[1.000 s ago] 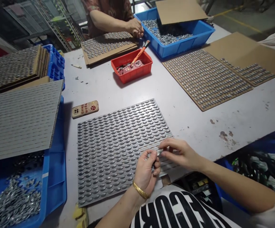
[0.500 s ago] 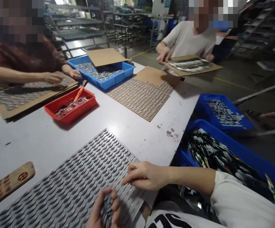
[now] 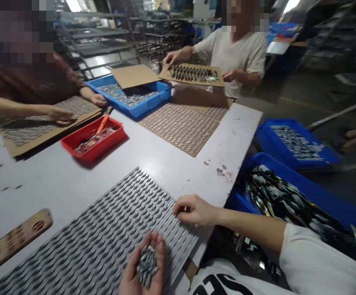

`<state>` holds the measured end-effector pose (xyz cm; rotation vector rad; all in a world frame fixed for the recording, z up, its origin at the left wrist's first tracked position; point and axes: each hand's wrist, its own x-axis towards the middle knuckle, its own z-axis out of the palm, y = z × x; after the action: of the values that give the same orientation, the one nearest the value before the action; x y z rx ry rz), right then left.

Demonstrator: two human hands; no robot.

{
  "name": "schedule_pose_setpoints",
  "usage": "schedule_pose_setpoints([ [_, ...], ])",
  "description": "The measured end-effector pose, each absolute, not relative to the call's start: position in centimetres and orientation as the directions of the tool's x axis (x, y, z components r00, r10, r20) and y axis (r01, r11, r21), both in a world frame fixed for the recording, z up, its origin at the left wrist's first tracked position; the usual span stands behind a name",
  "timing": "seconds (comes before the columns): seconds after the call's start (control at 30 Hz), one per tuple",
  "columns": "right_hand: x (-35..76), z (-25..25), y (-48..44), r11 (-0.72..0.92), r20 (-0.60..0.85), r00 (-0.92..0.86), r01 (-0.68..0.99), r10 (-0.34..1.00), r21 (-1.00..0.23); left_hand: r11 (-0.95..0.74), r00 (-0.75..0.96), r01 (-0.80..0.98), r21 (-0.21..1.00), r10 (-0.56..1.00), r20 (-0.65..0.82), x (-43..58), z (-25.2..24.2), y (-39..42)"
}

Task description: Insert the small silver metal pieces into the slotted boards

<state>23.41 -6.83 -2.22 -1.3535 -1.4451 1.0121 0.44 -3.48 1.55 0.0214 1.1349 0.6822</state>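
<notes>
My left hand (image 3: 159, 262) is cupped palm-up over the near part of a grey ridged tray (image 3: 98, 229), holding a small heap of grey, elongated metal-looking pieces (image 3: 147, 265). At the tray's right edge, the fingers of my right hand (image 3: 194, 209) are pinched together, thumb against fingertips; whatever may be between them is too small to make out. Rows of wavy slots cover the tray. Most rows hold dark grey pieces, while the strip by my right hand looks paler and smoother.
A wooden paddle (image 3: 14, 241) lies left of the tray. Beyond are a red bin (image 3: 94, 151) with an orange-handled tool, a blue bin (image 3: 131, 108) of pieces and a filled cardboard sheet (image 3: 184, 131). Two people work across the table. Blue tubs (image 3: 291, 164) stand at right.
My left hand has turned and opened upward, showing the pieces in its palm. My right hand has moved right and up to the tray's edge. The far person's board has shifted left.
</notes>
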Motion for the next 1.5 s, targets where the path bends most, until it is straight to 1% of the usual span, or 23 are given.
schedule_pose_setpoints([
  [0.07, 23.8, -2.7, -7.0, 0.032, 0.049, 0.043, 0.328, 0.998, -0.944, 0.781, 0.227, -0.513, 0.356, 0.523, -0.821, 1.1, 1.7, -4.3],
  [0.17, 24.1, -3.6, -6.9, 0.005, 0.043, 0.087, 0.397, 0.995, -0.918, 0.794, 0.236, -0.49, 0.36, 0.518, -0.822, 1.6, 1.6, -5.4],
  [0.23, 24.0, -3.9, -6.6, 0.04, 0.078, 0.065, 0.448, 0.995, -0.893, 0.809, 0.243, -0.465, 0.359, 0.506, -0.827, 1.7, 1.4, -6.0],
  [0.37, 23.6, -4.2, -5.8, 0.157, 0.162, -0.038, 0.532, 0.986, -0.832, 0.83, 0.316, -0.414, 0.373, 0.515, -0.797, 1.5, 0.7, -7.1],
  [0.43, 23.6, -4.2, -5.4, 0.18, 0.183, -0.054, 0.565, 0.982, -0.805, 0.831, 0.336, -0.408, 0.379, 0.523, -0.783, 1.5, 0.3, -7.4],
  [0.53, 23.9, -4.5, -5.0, 0.185, 0.191, -0.054, 0.6, 0.98, -0.778, 0.831, 0.348, -0.444, 0.335, 0.504, -0.79, 1.5, 0.0, -7.6],
  [0.63, 24.3, -4.7, -4.8, 0.218, 0.204, -0.097, 0.645, 0.974, -0.732, 0.835, 0.375, -0.477, 0.275, 0.476, -0.795, 1.4, 0.0, -7.7],
  [0.77, 24.6, -5.1, -4.7, 0.299, 0.23, -0.199, 0.753, 0.953, -0.586, 0.837, 0.392, -0.45, 0.311, 0.498, -0.773, 1.3, 0.2, -7.8],
  [0.93, 24.9, -5.0, -4.5, 0.377, 0.219, -0.315, 0.848, 0.923, -0.372, 0.827, 0.409, -0.441, 0.35, 0.532, -0.741, 1.4, 0.2, -8.1],
  [1.0, 24.9, -4.7, -4.5, 0.384, 0.208, -0.333, 0.874, 0.92, -0.299, 0.825, 0.417, -0.448, 0.345, 0.534, -0.736, 1.4, 0.2, -8.0],
  [1.1, 24.2, -3.9, -5.0, 0.372, 0.235, -0.319, 0.898, 0.918, -0.234, 0.815, 0.394, -0.504, 0.285, 0.511, -0.764, 1.3, 0.5, -7.8],
  [1.13, 23.8, -3.6, -5.3, 0.373, 0.255, -0.311, 0.895, 0.916, -0.247, 0.81, 0.388, -0.527, 0.255, 0.497, -0.776, 1.3, 0.6, -7.7],
  [1.17, 23.3, -3.1, -5.6, 0.383, 0.271, -0.309, 0.879, 0.912, -0.285, 0.804, 0.387, -0.549, 0.227, 0.485, -0.784, 1.3, 0.7, -7.6],
  [1.27, 21.1, -1.6, -6.6, 0.459, 0.261, -0.377, 0.743, 0.888, -0.487, 0.778, 0.422, -0.606, 0.165, 0.49, -0.763, 1.2, 0.7, -7.4],
  [1.33, 19.5, -0.7, -7.0, 0.494, 0.221, -0.458, 0.649, 0.861, -0.578, 0.747, 0.439, -0.65, 0.137, 0.517, -0.735, 1.2, 0.5, -7.5],
  [1.4, 18.3, -0.2, -7.1, 0.505, 0.195, -0.506, 0.599, 0.84, -0.621, 0.716, 0.439, -0.688, 0.118, 0.54, -0.718, 1.2, 0.2, -7.6],
  [1.5, 17.0, -0.4, -7.1, 0.501, 0.198, -0.517, 0.551, 0.833, -0.667, 0.699, 0.452, -0.705, 0.119, 0.573, -0.684, 0.9, -0.1, -7.8],
])
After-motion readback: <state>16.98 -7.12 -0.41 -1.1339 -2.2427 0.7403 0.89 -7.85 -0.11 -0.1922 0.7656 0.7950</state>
